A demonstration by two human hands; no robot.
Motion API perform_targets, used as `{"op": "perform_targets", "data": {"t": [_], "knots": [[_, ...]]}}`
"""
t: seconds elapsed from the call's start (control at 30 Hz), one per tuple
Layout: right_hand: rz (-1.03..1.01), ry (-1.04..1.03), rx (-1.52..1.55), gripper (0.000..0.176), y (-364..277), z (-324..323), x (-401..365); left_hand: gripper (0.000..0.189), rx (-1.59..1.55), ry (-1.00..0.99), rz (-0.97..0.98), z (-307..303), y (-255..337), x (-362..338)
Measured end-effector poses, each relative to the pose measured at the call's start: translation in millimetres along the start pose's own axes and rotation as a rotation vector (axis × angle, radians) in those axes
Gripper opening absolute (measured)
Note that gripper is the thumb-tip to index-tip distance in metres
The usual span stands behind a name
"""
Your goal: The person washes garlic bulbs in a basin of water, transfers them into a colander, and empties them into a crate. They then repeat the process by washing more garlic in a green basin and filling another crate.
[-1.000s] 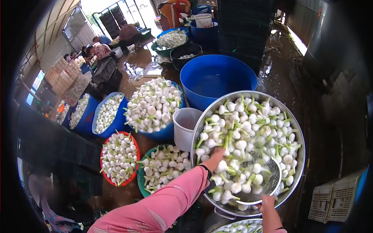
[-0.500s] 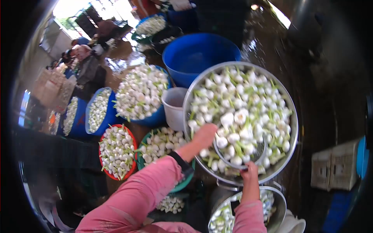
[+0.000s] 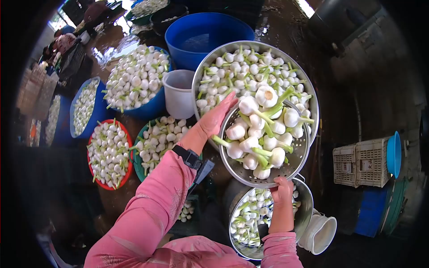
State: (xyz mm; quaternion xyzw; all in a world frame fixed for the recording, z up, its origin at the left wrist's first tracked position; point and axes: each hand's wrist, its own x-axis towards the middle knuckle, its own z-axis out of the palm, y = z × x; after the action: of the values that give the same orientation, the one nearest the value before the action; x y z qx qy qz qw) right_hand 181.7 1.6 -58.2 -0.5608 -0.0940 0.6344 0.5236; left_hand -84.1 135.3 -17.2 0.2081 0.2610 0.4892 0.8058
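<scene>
My right hand [image 3: 282,193] grips the near rim of a perforated metal colander [image 3: 286,166] heaped with white bulbs with green stalks [image 3: 261,129]. My left hand [image 3: 217,117] lies flat against the colander's left rim, fingers apart, steadying the pile. The colander is lifted above a large metal basin [image 3: 203,73] full of the same bulbs. Below it, close to me, sits a smaller metal basin [image 3: 305,210] partly filled with bulbs.
A big blue tub [image 3: 203,35] of water and a white bucket [image 3: 178,96] stand beyond the basin. Blue [image 3: 152,107], red [image 3: 127,167] and green [image 3: 138,172] tubs of bulbs line the left. White crates [image 3: 359,163] lie right. People crouch at the far left on the wet floor.
The colander has come up out of the large basin, loaded with bulbs, and moved toward me over the smaller basin. My left hand shifted from the bulbs onto its rim.
</scene>
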Motion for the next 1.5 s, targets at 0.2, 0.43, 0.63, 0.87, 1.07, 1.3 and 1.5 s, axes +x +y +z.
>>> {"op": "perform_targets", "data": {"t": [0.2, 0.43, 0.63, 0.87, 1.07, 1.3, 1.5], "knots": [[0.248, -0.339, -0.26, 0.057, 56, 23, -105, 0.063, 0.065, -0.122, 0.199, -53, 15, -183], [0.902, -0.456, -0.564, 0.026, 249, -12, -166, 0.055, -0.119, 0.457, 0.246, -169, -124, -464], [1.753, -0.492, -0.963, 0.039, 429, -67, -105, 0.058, -0.575, 0.929, -0.191, -290, -285, -586], [1.837, -0.318, -0.735, 0.06, 482, -90, -118, 0.068, -0.315, 1.049, -0.89, -360, -383, -623], [1.384, -0.151, -0.997, 0.046, 377, -9, -161, 0.037, -0.096, 1.369, -0.068, -297, -332, -592], [-0.872, -0.549, -1.455, 0.062, 335, 142, 14, 0.056, 0.101, 1.514, -0.13, -360, -260, -494], [-1.5, -0.69, -1.566, 0.059, 387, 275, 129, 0.041, -0.253, 1.52, -0.029, -353, -262, -424]]}}
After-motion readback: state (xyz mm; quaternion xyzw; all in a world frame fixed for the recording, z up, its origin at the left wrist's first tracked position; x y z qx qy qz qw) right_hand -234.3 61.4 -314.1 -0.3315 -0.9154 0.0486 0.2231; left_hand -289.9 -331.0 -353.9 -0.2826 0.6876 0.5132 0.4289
